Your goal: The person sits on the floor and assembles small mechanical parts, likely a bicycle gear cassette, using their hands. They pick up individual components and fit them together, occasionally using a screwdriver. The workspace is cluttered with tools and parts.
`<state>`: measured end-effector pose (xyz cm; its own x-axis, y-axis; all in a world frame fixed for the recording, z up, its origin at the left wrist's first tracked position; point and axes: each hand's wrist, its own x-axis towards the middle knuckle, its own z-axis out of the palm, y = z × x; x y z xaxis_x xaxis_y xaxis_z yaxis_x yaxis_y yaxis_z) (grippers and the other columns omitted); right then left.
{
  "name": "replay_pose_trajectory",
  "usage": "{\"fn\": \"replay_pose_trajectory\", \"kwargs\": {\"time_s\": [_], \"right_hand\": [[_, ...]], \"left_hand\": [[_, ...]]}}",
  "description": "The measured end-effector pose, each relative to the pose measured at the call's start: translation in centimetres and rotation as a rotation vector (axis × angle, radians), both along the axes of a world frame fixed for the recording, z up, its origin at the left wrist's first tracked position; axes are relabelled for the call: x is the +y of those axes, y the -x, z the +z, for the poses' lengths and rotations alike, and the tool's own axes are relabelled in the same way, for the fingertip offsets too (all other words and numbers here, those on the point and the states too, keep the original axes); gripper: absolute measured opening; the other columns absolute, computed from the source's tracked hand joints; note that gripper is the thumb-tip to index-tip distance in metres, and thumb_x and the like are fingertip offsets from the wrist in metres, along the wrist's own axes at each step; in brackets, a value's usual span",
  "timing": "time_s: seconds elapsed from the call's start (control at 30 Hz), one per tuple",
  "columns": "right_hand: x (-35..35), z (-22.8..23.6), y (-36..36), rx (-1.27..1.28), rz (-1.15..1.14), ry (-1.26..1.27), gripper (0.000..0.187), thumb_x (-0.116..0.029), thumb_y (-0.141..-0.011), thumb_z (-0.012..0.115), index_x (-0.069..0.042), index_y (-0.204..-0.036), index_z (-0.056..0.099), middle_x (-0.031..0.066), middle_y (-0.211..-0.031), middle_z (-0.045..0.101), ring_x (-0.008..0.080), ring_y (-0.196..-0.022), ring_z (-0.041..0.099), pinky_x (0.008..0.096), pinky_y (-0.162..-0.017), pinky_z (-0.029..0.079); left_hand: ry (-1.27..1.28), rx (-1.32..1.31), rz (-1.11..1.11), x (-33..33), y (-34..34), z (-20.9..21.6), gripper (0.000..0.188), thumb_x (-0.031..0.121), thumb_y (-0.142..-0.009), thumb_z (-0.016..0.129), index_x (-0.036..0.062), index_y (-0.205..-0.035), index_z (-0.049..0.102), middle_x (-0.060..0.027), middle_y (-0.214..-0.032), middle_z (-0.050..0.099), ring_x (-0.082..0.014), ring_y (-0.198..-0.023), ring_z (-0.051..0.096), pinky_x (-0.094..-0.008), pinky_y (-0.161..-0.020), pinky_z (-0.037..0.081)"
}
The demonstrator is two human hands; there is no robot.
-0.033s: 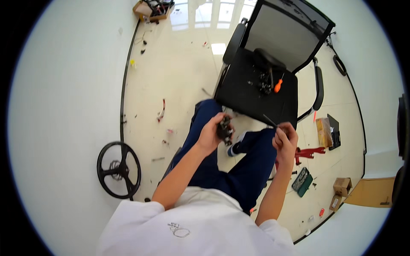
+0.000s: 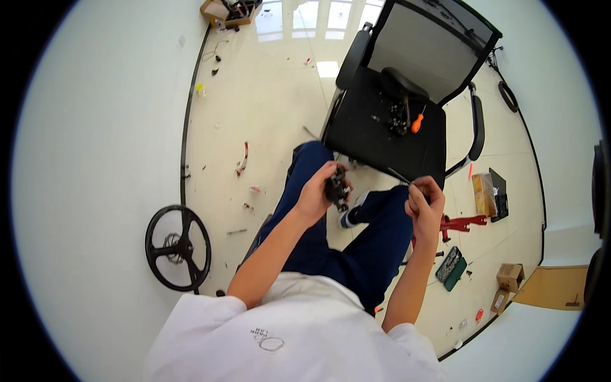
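Over my left thigh, my left hand (image 2: 316,194) has its fingers wrapped around a dark metal part (image 2: 337,189). Its exact kind cannot be made out. My right hand (image 2: 425,205), above the right knee, pinches a thin dark rod-like tool (image 2: 398,175), which points up and left toward the front edge of the chair seat. The tool and the metal part are apart. On the black mesh office chair (image 2: 369,137) facing me lie an orange-handled screwdriver (image 2: 417,123), a cluster of small black parts (image 2: 398,121) and a dark rounded saddle-like piece (image 2: 405,84).
A black steering wheel (image 2: 151,248) leans by the left wall. Scattered on the floor are a red curved piece (image 2: 244,159), a red frame-like part (image 2: 464,223), a green tool case (image 2: 452,268), a cardboard box (image 2: 510,277) and a black tyre-like ring (image 2: 507,97).
My view has shifted very slightly. Both hands keep the same holds, and the rod-like tool's tip sits a little farther left and higher in the picture.
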<state>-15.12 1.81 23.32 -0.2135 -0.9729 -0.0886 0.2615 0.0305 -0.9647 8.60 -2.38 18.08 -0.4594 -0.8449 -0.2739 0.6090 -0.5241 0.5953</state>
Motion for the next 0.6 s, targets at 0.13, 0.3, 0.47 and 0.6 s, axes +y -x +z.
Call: {"fn": "replay_pose_trajectory", "kwargs": {"time_s": [0.13, 0.3, 0.47, 0.6], "right_hand": [[2.5, 3.6, -4.0, 0.291, 0.069, 0.009, 0.012, -0.001, -0.084, 0.069, 0.000, -0.084, 0.057, -0.0028, -0.062, 0.051, 0.0005, -0.048, 0.038, 0.0183, -0.045, 0.024], [7.2, 5.5, -5.8, 0.462, 0.100, 0.074, 0.013, -0.003, -0.083, 0.071, -0.001, -0.082, 0.058, -0.0034, -0.064, 0.056, -0.0020, -0.052, 0.040, 0.0155, -0.048, 0.026], [12.2, 7.5, -7.2, 0.588, 0.064, 0.181, 0.013, -0.003, -0.083, 0.072, -0.001, -0.083, 0.059, -0.0041, -0.066, 0.056, -0.0030, -0.055, 0.040, 0.0143, -0.050, 0.026], [16.4, 8.5, -8.4, 0.619, 0.014, 0.240, 0.013, -0.003, -0.084, 0.072, -0.001, -0.084, 0.059, -0.0041, -0.066, 0.056, -0.0031, -0.055, 0.040, 0.0145, -0.050, 0.026]], "left_hand": [[0.060, 0.046, 0.005, 2.1, -1.1, 2.2, 0.034, 0.036, -0.100, 0.044, 0.0057, -0.113, 0.051, -0.0103, -0.088, 0.062, -0.0237, -0.075, 0.063, -0.0357, -0.068, 0.050], [0.125, 0.121, 0.003, 5.3, -1.8, 3.8, 0.034, 0.039, -0.101, 0.044, 0.0065, -0.109, 0.050, -0.0093, -0.080, 0.060, -0.0208, -0.062, 0.059, -0.0318, -0.057, 0.047], [0.191, 0.191, -0.059, 8.7, -2.2, 5.8, 0.044, 0.047, -0.100, 0.039, 0.0051, -0.103, 0.052, -0.0087, -0.074, 0.057, -0.0192, -0.053, 0.055, -0.0304, -0.051, 0.044], [0.132, 0.171, -0.120, 12.7, -2.3, 7.0, 0.045, 0.046, -0.098, 0.040, 0.0048, -0.097, 0.057, -0.0098, -0.069, 0.058, -0.0193, -0.050, 0.055, -0.0301, -0.048, 0.045]]}}
